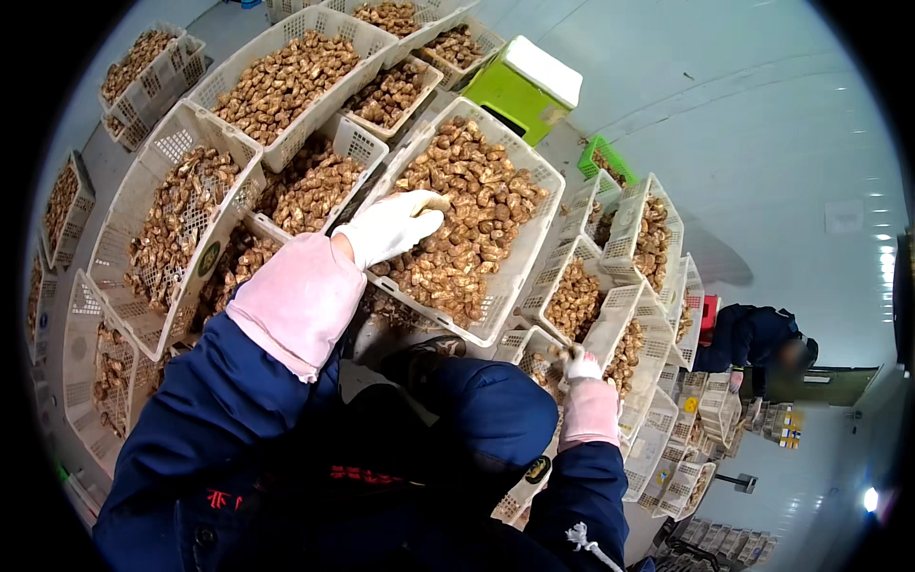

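My left hand [394, 227], in a white glove with a pink cuff, is over the near-left part of a white plastic crate [516, 317] heaped with small brown mushrooms [474, 205]. Its fingers are drawn together at the heap, and their brownish tips hide whatever they hold. Lower on the right, my right hand [582, 364], gloved alike, hangs over the white crates stacked there. Its fingers are curled closed, and anything inside them is too small to make out. Mushrooms [575, 303] fill the crate just beyond it.
More mushroom crates [143, 329] crowd my left, some stacked. A green box with a white lid [543, 71] and a small green basket [606, 160] stand beyond. At far right a person in dark clothes [753, 338] bends over crates. My knee [500, 410] is close to the central crate.
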Motion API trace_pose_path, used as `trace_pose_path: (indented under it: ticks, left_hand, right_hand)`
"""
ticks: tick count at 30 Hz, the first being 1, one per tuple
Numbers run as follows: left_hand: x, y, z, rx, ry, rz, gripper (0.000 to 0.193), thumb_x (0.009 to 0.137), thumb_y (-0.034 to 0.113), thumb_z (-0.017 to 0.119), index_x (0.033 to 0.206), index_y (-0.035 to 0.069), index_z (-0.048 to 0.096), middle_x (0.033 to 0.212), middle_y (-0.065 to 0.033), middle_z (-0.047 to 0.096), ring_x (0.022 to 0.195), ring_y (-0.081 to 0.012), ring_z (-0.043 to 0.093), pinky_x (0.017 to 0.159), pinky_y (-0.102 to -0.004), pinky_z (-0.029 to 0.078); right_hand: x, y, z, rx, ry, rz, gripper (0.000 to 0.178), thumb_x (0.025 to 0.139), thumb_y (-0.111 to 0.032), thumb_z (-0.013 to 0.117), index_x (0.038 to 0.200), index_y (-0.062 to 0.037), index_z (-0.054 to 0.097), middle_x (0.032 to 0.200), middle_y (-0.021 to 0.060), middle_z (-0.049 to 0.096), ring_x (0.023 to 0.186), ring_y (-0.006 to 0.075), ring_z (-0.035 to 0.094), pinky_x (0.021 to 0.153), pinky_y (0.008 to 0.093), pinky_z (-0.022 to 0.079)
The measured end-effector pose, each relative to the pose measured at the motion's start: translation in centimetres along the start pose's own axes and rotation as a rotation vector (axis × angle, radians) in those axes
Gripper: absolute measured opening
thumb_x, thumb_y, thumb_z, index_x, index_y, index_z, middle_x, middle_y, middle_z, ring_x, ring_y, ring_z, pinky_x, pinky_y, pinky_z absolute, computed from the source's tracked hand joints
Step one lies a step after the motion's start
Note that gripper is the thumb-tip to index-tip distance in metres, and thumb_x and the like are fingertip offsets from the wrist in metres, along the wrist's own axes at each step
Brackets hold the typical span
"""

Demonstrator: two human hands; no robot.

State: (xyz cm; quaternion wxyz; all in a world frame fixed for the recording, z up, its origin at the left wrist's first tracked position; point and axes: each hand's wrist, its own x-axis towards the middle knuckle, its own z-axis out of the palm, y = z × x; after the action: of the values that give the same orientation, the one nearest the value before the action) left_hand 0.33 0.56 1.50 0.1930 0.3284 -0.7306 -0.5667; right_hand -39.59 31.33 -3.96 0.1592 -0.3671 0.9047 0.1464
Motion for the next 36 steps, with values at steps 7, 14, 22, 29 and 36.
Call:
trace_pose_path:
  ticks: [7,14,22,29,36]
  left_hand:
    - [-0.3,0.9,-1.8,-0.367,0.25,-0.077,0.04,0.099,0.017,0.051,0.134,-0.002,0.05,0.114,-0.0067,0.063,0.092,-0.0101,0.059,0.083,-0.0246,0.049]
    - [0.2,1.8,-2.9,-0.794,0.645,-0.035,0.042,0.1,0.021,0.052,0.134,-0.003,0.048,0.122,-0.0123,0.061,0.105,-0.0163,0.061,0.091,-0.0278,0.049]
    - [0.1,1.0,-4.0,-0.859,0.648,0.009,0.043,0.099,0.019,0.052,0.134,-0.005,0.046,0.119,-0.0122,0.06,0.095,-0.0125,0.061,0.085,-0.0243,0.051]
    - [0.5,1.8,-3.2,-0.9,0.432,-0.071,0.039,0.1,0.016,0.05,0.135,-0.001,0.047,0.111,-0.006,0.059,0.091,-0.0087,0.056,0.077,-0.0205,0.047]
    - [0.2,-0.2,-1.5,-0.313,-0.065,-0.128,0.043,0.101,0.029,0.05,0.128,-0.004,0.052,0.095,-0.0034,0.06,0.078,-0.0102,0.056,0.067,-0.026,0.05]
  right_hand:
    - [1.8,-12.8,-4.4,0.266,0.217,-0.605,0.033,0.092,-0.022,0.06,0.121,-0.0073,0.063,0.116,0.0169,0.066,0.109,0.0348,0.061,0.094,0.0418,0.049]
    - [5.7,-32.3,-1.1,0.263,0.157,-1.038,0.029,0.091,-0.024,0.059,0.117,-0.0152,0.064,0.123,0.0119,0.062,0.116,0.0302,0.057,0.099,0.041,0.047]
    - [3.7,-41.7,0.6,0.08,-0.216,-0.562,0.08,0.087,-0.053,0.059,0.149,-0.0091,0.035,0.143,0.0148,0.051,0.129,0.0294,0.051,0.108,0.0397,0.039]
    - [1.8,-33.8,0.0,1.087,-0.319,-0.537,0.058,0.093,-0.021,0.06,0.144,-0.002,0.04,0.113,0.0111,0.065,0.1,0.0174,0.062,0.089,0.0303,0.051]
    - [-5.2,-29.4,-6.9,1.636,-0.388,-0.674,0.056,0.089,-0.005,0.064,0.141,0.0005,0.042,0.13,0.0099,0.057,0.114,0.0171,0.058,0.1,0.0305,0.047]
